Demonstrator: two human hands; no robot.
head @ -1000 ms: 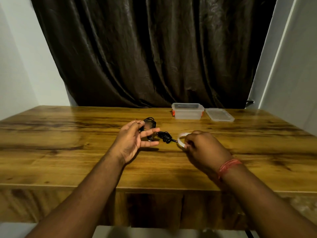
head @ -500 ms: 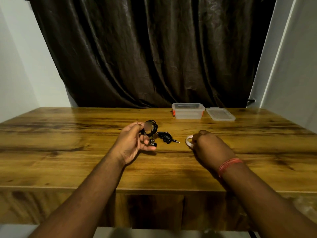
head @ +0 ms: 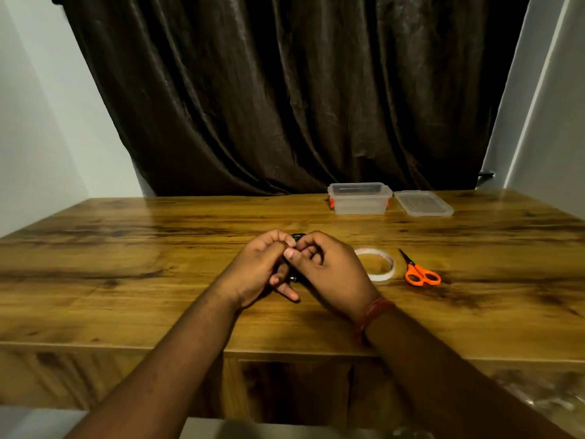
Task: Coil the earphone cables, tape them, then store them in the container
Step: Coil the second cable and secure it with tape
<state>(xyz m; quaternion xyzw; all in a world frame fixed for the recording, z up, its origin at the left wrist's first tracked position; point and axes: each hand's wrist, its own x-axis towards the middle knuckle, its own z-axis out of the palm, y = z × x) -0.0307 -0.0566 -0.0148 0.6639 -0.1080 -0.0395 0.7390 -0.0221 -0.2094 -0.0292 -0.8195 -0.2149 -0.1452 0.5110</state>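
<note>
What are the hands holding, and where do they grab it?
Both the left hand and right hand pinch the black coiled earphone cable near its top; most of it is hidden.

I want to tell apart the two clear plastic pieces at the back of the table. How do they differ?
The clear plastic container is a deep open box with orange clips at its sides; the clear plastic lid is a shallow flat panel lying on the wooden table. The container stands left of the lid, and the lid is off it. Both are transparent, rectangular with rounded corners, and sit side by side before the dark curtain.
</note>
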